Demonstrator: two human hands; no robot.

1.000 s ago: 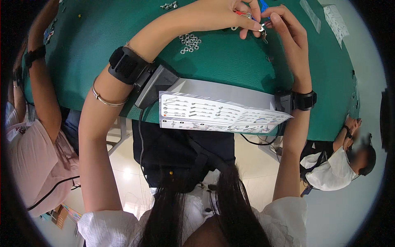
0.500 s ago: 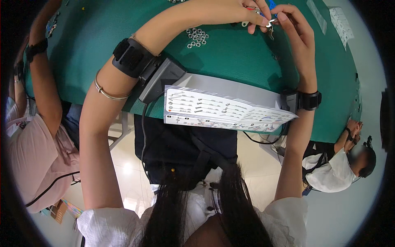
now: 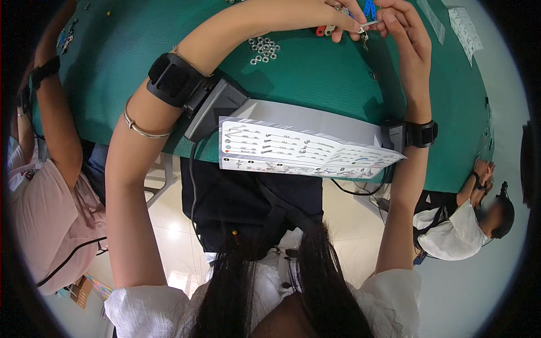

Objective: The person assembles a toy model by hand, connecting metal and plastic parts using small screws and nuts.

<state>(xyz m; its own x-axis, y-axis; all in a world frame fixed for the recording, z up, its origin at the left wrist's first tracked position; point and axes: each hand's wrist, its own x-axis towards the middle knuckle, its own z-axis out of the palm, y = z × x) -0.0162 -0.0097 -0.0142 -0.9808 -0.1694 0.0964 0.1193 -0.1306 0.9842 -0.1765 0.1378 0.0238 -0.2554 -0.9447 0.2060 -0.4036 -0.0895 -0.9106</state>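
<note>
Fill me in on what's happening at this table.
The person's left hand pinches a small, shiny metal part above the green table; the right hand holds a slim, silvery metal piece beside it. Loose silvery metal nuts lie clustered near the left forearm. A folded white printed sheet is nearer the camera.

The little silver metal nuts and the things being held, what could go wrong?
The small silver metal parts, pinched in the left hand and right hand, might slip. The shiny silver ring-shaped nuts lie loose near the left forearm, so a bump could scatter them. The folded white printed sheet, at the edge of the green table, might slide off.
</note>
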